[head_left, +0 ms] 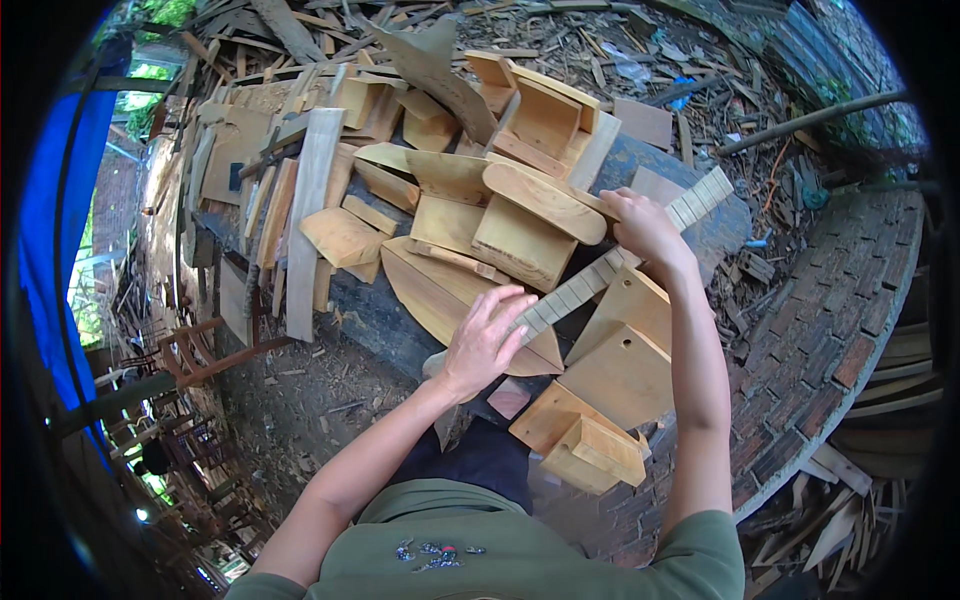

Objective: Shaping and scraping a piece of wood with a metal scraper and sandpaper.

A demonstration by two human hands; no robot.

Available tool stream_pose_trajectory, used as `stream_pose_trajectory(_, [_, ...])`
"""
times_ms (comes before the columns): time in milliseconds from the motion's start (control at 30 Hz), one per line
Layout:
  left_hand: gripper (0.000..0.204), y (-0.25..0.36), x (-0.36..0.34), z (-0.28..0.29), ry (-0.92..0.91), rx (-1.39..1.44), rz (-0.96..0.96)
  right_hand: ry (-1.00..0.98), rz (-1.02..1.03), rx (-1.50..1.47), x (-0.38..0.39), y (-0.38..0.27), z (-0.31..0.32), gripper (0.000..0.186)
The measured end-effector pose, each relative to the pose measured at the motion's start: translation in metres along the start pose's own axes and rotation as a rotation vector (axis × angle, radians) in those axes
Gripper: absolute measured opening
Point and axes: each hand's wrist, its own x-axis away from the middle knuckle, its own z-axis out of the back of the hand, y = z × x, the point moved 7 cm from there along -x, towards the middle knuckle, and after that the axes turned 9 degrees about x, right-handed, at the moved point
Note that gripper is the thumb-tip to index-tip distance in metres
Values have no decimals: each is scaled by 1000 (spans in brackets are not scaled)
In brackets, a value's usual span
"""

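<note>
We see pale line-marked strip (572, 293) slanting across dark bench (722, 232) among wooden pieces (447, 222). Left hand (485, 340) lies over strip's near end, half-bent, grip unclear. Right hand (647, 230) curls beside round-ended board (545, 203); whether grasping, we cannot tell.

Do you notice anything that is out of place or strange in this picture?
Yes: a blue scrap lies among wood waste beyond the table; its colour stands out. Wooden pieces around the marked strip lie at mixed angles, looking untidy.

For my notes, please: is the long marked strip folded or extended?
Extended: the strip runs nearly straight from the left fingers to beyond the right fingers.
</note>
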Motion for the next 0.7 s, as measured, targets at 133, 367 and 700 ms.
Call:
stream_pose_trajectory(133, [41, -9, 31, 13, -38, -57, 55, -269, 17, 117, -40, 12, -50, 29])
stream_pose_trajectory(367, [37, -39, 77, 24, -13, -69, 173, -111, -37, -60, -39, 14, -47, 25])
stream_pose_trajectory(700, [33, -49, 85, 23, -17, 20, 174, -219, -17, -78, -42, 14, -52, 24])
